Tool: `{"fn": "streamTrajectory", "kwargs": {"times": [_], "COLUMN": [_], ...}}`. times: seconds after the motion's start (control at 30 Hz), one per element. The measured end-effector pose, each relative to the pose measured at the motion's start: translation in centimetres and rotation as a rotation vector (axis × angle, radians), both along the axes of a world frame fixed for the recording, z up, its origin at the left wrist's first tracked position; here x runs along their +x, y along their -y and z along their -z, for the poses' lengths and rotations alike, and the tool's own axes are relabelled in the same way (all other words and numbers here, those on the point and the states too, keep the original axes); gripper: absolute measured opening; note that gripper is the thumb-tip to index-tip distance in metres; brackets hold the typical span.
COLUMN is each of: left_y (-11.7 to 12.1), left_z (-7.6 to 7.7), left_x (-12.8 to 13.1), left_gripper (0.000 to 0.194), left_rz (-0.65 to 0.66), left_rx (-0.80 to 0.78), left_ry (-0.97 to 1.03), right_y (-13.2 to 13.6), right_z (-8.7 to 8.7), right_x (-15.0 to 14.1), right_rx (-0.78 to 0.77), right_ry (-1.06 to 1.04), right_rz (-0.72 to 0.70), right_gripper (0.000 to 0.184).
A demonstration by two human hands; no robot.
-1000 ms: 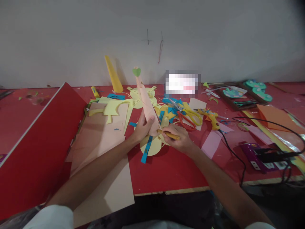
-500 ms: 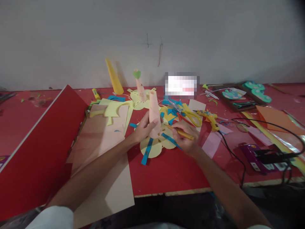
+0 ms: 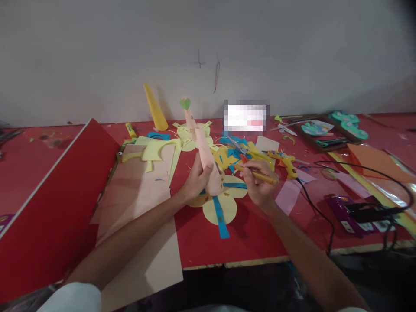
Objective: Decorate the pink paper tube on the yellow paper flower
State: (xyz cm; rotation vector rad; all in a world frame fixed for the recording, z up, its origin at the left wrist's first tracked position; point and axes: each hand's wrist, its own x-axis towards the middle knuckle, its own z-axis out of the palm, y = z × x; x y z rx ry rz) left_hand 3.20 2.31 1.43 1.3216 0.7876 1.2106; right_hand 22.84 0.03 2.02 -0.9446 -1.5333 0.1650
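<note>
My left hand (image 3: 198, 177) is wrapped round a tall pale-pink paper cone (image 3: 206, 160), which leans to the left. The cone is joined to a yellow flower-shaped paper base (image 3: 221, 211) with blue paper strips (image 3: 221, 217) and small brown star marks. My right hand (image 3: 260, 186) grips a yellow pen (image 3: 260, 175), its tip apart from the cone and to the right of it. Behind stands a similar pink cone (image 3: 191, 123) topped with a green paper heart (image 3: 185, 103), on its own yellow base.
Scissors (image 3: 260, 154) lie among blue and yellow scraps beyond my right hand. A yellow glue gun (image 3: 287, 164) with a black cord lies to the right, near a purple power box (image 3: 349, 216). Large paper sheets (image 3: 143, 242) and a red board (image 3: 55, 208) fill the left.
The held cone has tilted left and its flower base has turned, bringing one blue strip toward me. My right hand with the pen has drawn slightly away to the right.
</note>
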Motion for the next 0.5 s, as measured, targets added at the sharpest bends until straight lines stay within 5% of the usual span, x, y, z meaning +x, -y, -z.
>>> {"fn": "streamTrajectory", "kwargs": {"times": [0.2,0.5], "left_y": [0.1,0.0], "left_z": [1.6,1.8], "left_x": [-0.4,-0.5], "left_gripper": [0.059,0.066], "left_rz": [0.047,-0.085], "left_rx": [-0.037,0.003], "left_ry": [0.085,0.025], "right_y": [0.3,0.9], "right_z": [-1.0,-1.0], "right_x": [-0.8,-1.1], "right_rx": [0.06,0.028], "right_ry": [0.139,0.188], "right_rz": [-0.199,-0.238], "right_gripper": [0.022,0.023]}}
